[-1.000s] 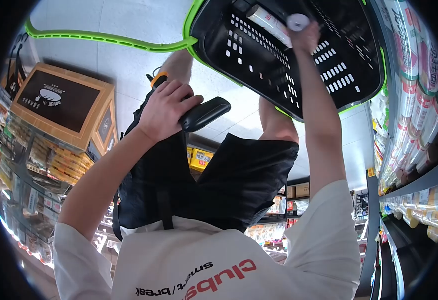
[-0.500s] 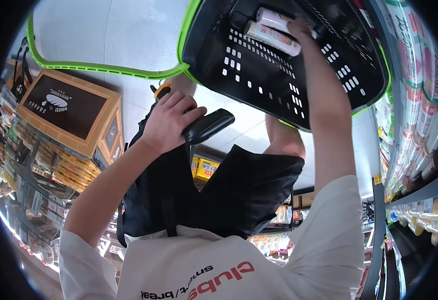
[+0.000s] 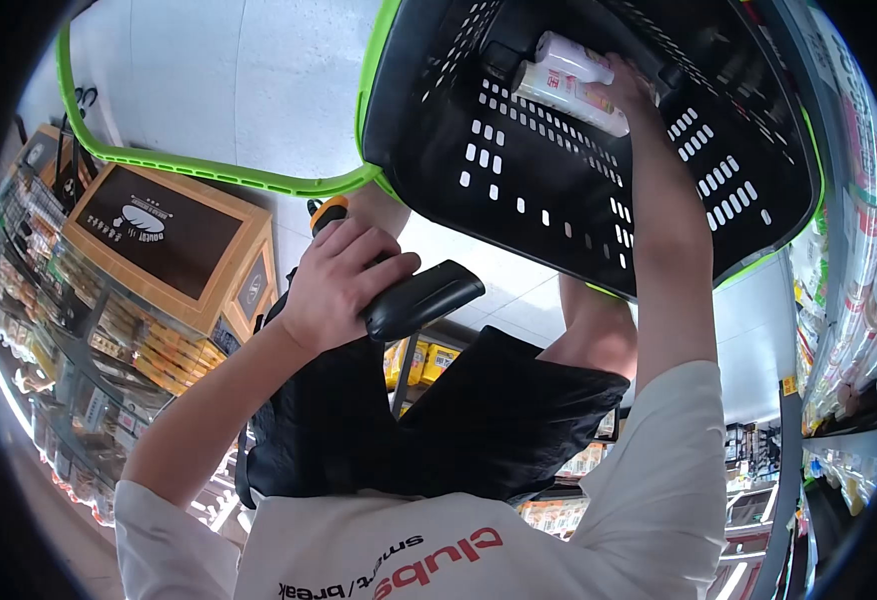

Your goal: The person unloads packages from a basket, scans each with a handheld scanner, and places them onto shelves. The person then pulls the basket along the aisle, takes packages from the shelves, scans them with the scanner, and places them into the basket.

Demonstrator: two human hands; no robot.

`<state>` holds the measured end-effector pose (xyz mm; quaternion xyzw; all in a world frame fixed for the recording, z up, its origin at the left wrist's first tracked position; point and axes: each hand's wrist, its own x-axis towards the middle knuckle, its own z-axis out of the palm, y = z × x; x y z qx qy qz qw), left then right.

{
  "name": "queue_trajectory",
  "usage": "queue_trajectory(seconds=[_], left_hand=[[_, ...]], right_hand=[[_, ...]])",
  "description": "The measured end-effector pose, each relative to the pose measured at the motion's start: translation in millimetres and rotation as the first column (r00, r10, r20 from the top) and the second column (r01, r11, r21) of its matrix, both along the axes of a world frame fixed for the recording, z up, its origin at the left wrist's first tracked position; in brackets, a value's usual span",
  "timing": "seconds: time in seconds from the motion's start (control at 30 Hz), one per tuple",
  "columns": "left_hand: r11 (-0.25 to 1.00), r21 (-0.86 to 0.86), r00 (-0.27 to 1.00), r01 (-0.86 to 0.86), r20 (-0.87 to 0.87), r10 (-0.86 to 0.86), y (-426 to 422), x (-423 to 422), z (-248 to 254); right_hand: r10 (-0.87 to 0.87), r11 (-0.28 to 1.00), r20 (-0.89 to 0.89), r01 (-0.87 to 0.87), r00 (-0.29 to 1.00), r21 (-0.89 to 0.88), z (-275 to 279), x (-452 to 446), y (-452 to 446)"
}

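Observation:
My left hand (image 3: 344,280) is closed around a black handheld scanner (image 3: 424,300) with an orange part near its far end. My right hand (image 3: 631,85) reaches deep into a black plastic shopping basket (image 3: 559,215) with a green rim. Its fingers curl at the end of a white cylindrical package (image 3: 574,98) with red print. A second package (image 3: 572,57), pinkish-white and also rounded, lies against the first. My fingertips are partly hidden, so which package they press on most is hard to tell.
The basket's green handle (image 3: 219,180) swings out to the left. A wooden-framed display case (image 3: 149,230) with packaged food stands at left. Shelves of packaged goods (image 3: 854,330) rise close on the right. My bent knee (image 3: 599,345) is below the basket over the tiled floor (image 3: 239,80).
The view has shifted slightly, so basket and display case appear lower and further right. Both hands keep much the same hold, and the packages stay in the basket.

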<state>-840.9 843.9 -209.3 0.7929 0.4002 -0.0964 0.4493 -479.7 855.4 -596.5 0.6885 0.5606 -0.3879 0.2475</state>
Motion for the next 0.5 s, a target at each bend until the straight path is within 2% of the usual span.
queue_trajectory(seconds=[0.03, 0.13, 0.23, 0.27, 0.3, 0.33, 0.37, 0.4, 0.43, 0.47, 0.5], left_hand=[[1.0, 0.007, 1.0, 0.006, -0.004, -0.006, -0.1, 0.8, 0.0], [0.999, 0.038, 1.0, 0.015, -0.002, -0.015, -0.1, 4.7, -0.3], [0.999, 0.038, 0.999, 0.036, -0.019, -0.035, -0.5, 7.0, 2.7], [0.998, 0.035, 0.999, 0.047, -0.026, -0.046, -0.5, 8.1, 3.9], [0.998, 0.04, 0.999, 0.048, -0.017, -0.047, -0.6, 9.9, 4.4], [0.998, 0.047, 0.999, 0.048, -0.007, -0.048, -1.6, 11.0, 4.7], [0.997, 0.056, 0.999, 0.047, 0.003, -0.047, -3.2, 11.5, 5.0], [0.999, 0.02, 0.999, 0.048, -0.018, -0.048, -6.3, 9.8, 4.8], [0.998, 0.039, 0.998, 0.057, -0.026, -0.056, -6.5, 10.5, 5.1], [0.996, 0.053, 0.997, 0.066, -0.038, -0.064, -6.9, 11.2, 6.8], [0.995, 0.062, 0.996, 0.075, -0.05, -0.072, -9.0, 10.3, 8.8]], right_hand=[[-0.006, 0.997, 0.013, 0.006, 1.0, -0.07, 10.4, -3.4, 6.3], [-0.005, 0.999, -0.016, 0.004, 1.0, -0.033, 14.7, -8.2, -0.2], [-0.147, 0.987, -0.101, 0.154, 0.984, 0.056, 6.5, -14.4, -20.2], [-0.116, 0.99, -0.099, 0.123, 0.988, 0.068, 14.2, -17.9, -23.9], [-0.165, 0.972, -0.219, 0.196, 0.962, 0.128, 17.2, -19.9, -31.8], [-0.243, 0.966, -0.291, 0.258, 0.925, 0.013, 21.5, -20.3, -37.7], [-0.33, 0.942, -0.216, 0.305, 0.919, -0.141, 17.8, -28.1, -42.8], [-0.172, 0.978, -0.343, 0.12, 0.924, -0.167, 2.1, -28.9, -57.2], [-0.248, 0.968, -0.338, 0.215, 0.908, -0.132, 38.9, -44.1, -64.5], [-0.415, 0.901, -0.321, 0.336, 0.851, -0.275, 66.2, -55.5, -64.8], [-0.371, 0.924, -0.319, 0.31, 0.872, -0.225, 78.6, -67.2, -75.4]])
